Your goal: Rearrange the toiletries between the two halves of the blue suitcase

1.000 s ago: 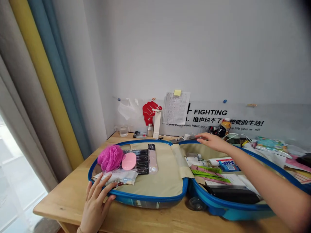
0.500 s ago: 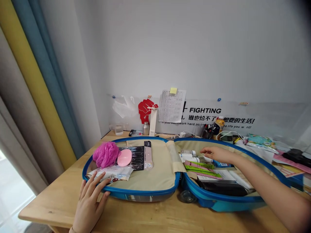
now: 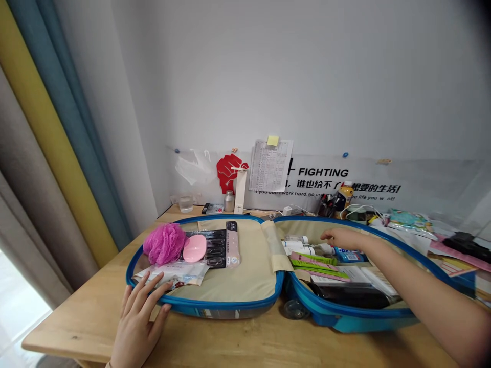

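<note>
A blue suitcase point(image 3: 226, 305) lies open on the wooden table. Its left half holds a purple bath puff point(image 3: 164, 244), a pink oval case point(image 3: 194, 248), a pack of black items point(image 3: 216, 249) and a white packet point(image 3: 187, 272). My left hand point(image 3: 140, 319) rests on the front left rim with its fingers spread. Over the right half, my right hand point(image 3: 344, 239) hovers above small bottles point(image 3: 297, 249), fingers loosely extended and holding nothing visible. Near it lie a blue packet point(image 3: 350, 255), green and pink packets point(image 3: 320, 266) and a black pouch point(image 3: 349, 295).
Behind the suitcase stand a clear cup point(image 3: 186, 204), a silver bottle point(image 3: 229, 201), a white upright stand point(image 3: 240, 191) and an orange-labelled bottle point(image 3: 344, 198). Papers and packets point(image 3: 412, 224) are piled at the right. A curtain point(image 3: 69, 153) hangs at the left.
My right hand has shifted slightly right, and more of the blue packet shows. My left hand stays at the rim. The whole view has moved a little.
</note>
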The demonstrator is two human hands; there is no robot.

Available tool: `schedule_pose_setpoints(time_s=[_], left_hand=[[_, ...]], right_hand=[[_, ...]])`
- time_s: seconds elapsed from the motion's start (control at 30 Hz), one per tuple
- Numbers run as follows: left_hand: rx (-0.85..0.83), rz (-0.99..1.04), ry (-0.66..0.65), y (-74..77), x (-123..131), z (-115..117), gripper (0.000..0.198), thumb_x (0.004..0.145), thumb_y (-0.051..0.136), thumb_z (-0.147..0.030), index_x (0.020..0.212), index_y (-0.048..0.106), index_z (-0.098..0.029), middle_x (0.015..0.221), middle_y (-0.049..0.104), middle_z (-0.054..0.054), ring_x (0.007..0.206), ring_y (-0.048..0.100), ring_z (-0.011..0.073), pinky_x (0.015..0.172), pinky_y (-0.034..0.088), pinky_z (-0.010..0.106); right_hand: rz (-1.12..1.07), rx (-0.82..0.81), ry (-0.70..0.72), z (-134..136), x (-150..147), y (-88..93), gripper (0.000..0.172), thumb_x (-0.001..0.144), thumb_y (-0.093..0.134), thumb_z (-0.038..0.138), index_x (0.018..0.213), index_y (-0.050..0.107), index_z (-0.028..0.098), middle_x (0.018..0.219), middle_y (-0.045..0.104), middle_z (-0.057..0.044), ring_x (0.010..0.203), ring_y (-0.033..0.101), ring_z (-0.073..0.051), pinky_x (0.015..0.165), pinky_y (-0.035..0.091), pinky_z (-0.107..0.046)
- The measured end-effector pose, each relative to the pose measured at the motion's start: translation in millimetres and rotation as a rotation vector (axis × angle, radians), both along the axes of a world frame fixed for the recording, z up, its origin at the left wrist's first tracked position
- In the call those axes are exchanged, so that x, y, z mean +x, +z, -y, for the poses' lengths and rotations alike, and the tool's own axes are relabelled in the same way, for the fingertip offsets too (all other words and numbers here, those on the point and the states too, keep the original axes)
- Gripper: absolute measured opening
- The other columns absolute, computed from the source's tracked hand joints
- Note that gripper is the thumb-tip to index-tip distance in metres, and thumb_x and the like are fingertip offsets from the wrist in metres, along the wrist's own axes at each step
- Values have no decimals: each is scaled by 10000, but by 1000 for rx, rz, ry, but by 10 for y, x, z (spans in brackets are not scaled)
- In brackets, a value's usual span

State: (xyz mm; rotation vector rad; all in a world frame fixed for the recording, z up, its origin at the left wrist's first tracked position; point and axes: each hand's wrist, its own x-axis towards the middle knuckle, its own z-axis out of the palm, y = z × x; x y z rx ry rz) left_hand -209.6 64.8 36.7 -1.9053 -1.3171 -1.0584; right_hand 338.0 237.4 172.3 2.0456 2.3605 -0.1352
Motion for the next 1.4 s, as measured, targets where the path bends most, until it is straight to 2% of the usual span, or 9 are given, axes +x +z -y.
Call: schedule_pose_setpoints(time_s=[0.13,0.43,0.7,0.9,1.07,1.17,1.23,1.33,1.4], left_hand=[[0,1,4,19,11,6,308,907,499,-265,1199,593,-240,1287,623,98,1456,318,226,1235,135,389],[-31,25,17,-14,-15,18,322,899,512,-275,1209,596,-267,1308,624,72,1441,350,237,1234,158,417],[-18,-3,5,18,-6,16,313,904,500,-254,1204,589,-238,1291,616,100,1471,290,208,1238,123,373],[-13,-4,9,42,18,27,308,899,505,-244,1195,592,-235,1288,616,100,1468,294,209,1238,118,374],[-7,-16,16,58,25,32,297,903,502,-233,1187,589,-229,1280,618,104,1476,270,197,1237,105,371],[-12,-16,20,51,17,31,295,903,504,-239,1186,590,-234,1283,621,96,1475,270,196,1236,105,369],[-16,-13,21,44,11,29,299,903,508,-243,1191,589,-238,1284,622,90,1476,267,194,1235,108,370],[-20,-4,23,36,11,28,304,900,514,-241,1193,595,-241,1285,628,85,1471,279,199,1235,111,375],[-22,8,22,33,15,28,303,898,518,-242,1188,605,-245,1289,632,79,1461,303,205,1236,115,377]], right_hand=[[112,-25,-25,-18,79,-93,397,781,534,78,1116,724,174,1264,659,-160,1181,617,-282,989,453,-363],[310,-169,-56,-120,106,-241,369,906,626,221,1267,597,152,1312,603,-117,1182,579,-236,1026,430,-450],[341,-154,-15,-74,-42,-293,419,821,711,215,1224,619,148,1244,648,-122,1143,613,-259,990,448,-444],[335,-27,-18,8,-123,-222,265,772,672,98,1031,670,156,1177,670,-186,1141,617,-310,939,418,-430],[305,112,-159,15,-80,-26,235,756,602,56,960,644,164,1143,680,-209,1090,640,-317,860,429,-419],[263,228,-299,18,6,183,206,813,594,198,1013,624,162,1076,685,-226,1089,628,-341,831,443,-430],[230,309,-413,38,30,358,332,875,532,319,1154,574,144,1085,670,-245,1071,633,-349,789,466,-423],[-6,528,-578,82,-85,663,515,890,504,443,1322,454,166,1170,644,-228,1018,658,-329,761,499,-410],[-306,717,-551,97,-296,864,591,830,595,433,1341,424,190,1173,647,-197,991,665,-304,789,520,-407]])
